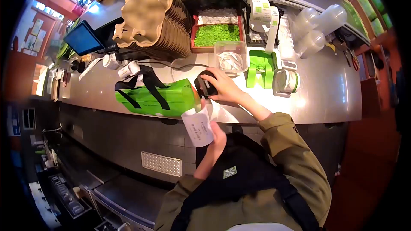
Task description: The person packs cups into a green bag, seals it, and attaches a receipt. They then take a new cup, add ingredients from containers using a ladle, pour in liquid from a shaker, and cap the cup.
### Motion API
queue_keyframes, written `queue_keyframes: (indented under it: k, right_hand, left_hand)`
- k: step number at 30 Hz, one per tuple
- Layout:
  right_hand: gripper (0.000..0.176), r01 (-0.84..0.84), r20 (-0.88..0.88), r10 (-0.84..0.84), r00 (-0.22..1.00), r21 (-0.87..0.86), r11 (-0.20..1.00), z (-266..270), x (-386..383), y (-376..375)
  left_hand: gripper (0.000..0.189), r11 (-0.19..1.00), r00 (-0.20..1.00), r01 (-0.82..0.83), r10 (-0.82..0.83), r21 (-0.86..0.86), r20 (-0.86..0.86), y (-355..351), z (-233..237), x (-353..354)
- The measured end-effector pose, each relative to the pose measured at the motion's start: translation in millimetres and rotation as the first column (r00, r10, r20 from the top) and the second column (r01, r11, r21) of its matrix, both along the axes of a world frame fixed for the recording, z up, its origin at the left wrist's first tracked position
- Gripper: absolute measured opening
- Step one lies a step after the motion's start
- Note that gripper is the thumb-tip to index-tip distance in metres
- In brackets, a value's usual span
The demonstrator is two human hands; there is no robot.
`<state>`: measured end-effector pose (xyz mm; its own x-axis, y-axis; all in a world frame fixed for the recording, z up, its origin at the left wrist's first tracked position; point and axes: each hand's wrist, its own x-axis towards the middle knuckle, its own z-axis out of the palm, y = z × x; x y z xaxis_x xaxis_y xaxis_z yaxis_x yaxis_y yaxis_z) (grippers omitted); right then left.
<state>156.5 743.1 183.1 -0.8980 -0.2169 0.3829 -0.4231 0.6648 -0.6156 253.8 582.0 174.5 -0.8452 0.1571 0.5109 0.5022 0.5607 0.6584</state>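
Note:
My right hand (pixel 224 89) reaches over the steel counter (pixel 325 90) and is closed around a black rounded device (pixel 204 85) resting near the counter's front edge. Just below the edge, close to my chest, my left hand (pixel 217 140) holds a white cup with a printed label (pixel 198 129), tilted. A green bag with black straps (pixel 158 99) lies on the counter immediately left of the black device. Both of my sleeves are olive green.
A stack of brown cardboard cup carriers (pixel 156 21) stands at the back left beside a blue screen (pixel 82 38). Behind my hand are a red tray of green pieces (pixel 217 34), a clear tub (pixel 231 57), a green dispenser (pixel 262 67), label rolls (pixel 261 10) and clear plastic cups (pixel 319 23).

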Motion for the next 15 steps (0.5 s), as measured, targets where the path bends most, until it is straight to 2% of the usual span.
queue_keyframes:
  k: [1, 2, 3, 4, 5, 6, 7, 8, 10, 13, 14, 15]
  right_hand:
    - [0.08, 0.002, -0.011, -0.002, 1.0, -0.019, 1.0, -1.0, 5.7, 5.7]
    - [0.08, -0.008, -0.032, 0.008, 0.999, -0.012, 1.0, -0.8, 9.7, 13.0]
    - [0.08, -0.02, -0.052, 0.02, 0.998, -0.005, 1.0, 0.7, 13.4, 19.9]
    - [0.08, -0.031, -0.074, 0.031, 0.997, 0.003, 1.0, 1.2, 15.2, 25.7]
    - [0.079, -0.073, -0.104, 0.067, 0.992, -0.056, 0.996, -3.9, 14.4, 30.6]
    - [0.077, -0.088, -0.106, 0.084, 0.991, -0.036, 0.995, -4.1, 15.1, 34.7]
    - [0.076, -0.103, -0.108, 0.1, 0.989, -0.019, 0.995, -3.6, 15.7, 36.8]
    - [0.075, -0.116, -0.111, 0.115, 0.987, -0.003, 0.993, -3.0, 15.5, 38.0]
    - [0.074, -0.124, -0.111, 0.125, 0.986, 0.019, 0.992, -3.7, 14.1, 37.8]
    - [0.073, -0.11, -0.12, 0.112, 0.986, 0.028, 0.994, -5.2, 4.9, 29.3]
    - [0.071, -0.074, -0.112, 0.079, 0.991, 0.05, 0.996, -3.5, 3.4, 25.2]
    - [0.071, -0.058, -0.069, 0.064, 0.996, 0.092, 0.994, -1.6, 1.2, 20.7]
  left_hand:
    - [0.047, 0.989, 0.992, -0.021, 0.003, 0.147, 0.122, 20.7, 5.2, -6.3]
    - [0.044, 0.988, 0.998, -0.044, 0.037, 0.15, 0.048, 34.7, -5.4, -14.4]
    - [0.047, 0.948, 0.99, -0.132, 0.11, 0.289, 0.091, 50.2, -21.1, -19.8]
    - [0.044, 0.909, 0.98, -0.149, 0.081, 0.39, 0.184, 63.1, -3.1, -26.8]
    - [0.042, 0.856, 0.967, -0.195, 0.087, 0.478, 0.24, 71.0, -14.8, -35.2]
    - [0.041, 0.794, 0.951, -0.245, 0.085, 0.557, 0.297, 77.3, -17.4, -41.6]
    - [0.04, 0.76, 0.891, -0.325, 0.048, 0.562, 0.451, 79.3, -18.0, -43.8]
    - [0.042, 0.699, 0.862, -0.358, -0.008, 0.619, 0.507, 82.7, -17.5, -47.6]
    - [0.044, 0.701, 0.885, -0.311, -0.032, 0.642, 0.464, 82.9, -28.0, -57.0]
    - [0.042, 0.761, 0.895, -0.285, -0.006, 0.583, 0.446, 79.2, -24.6, -59.9]
    - [0.043, 0.745, 0.878, -0.301, -0.026, 0.595, 0.478, 77.5, -17.7, -51.3]
    - [0.043, 0.662, 0.934, -0.197, -0.097, 0.723, 0.344, 80.9, -4.3, -46.7]
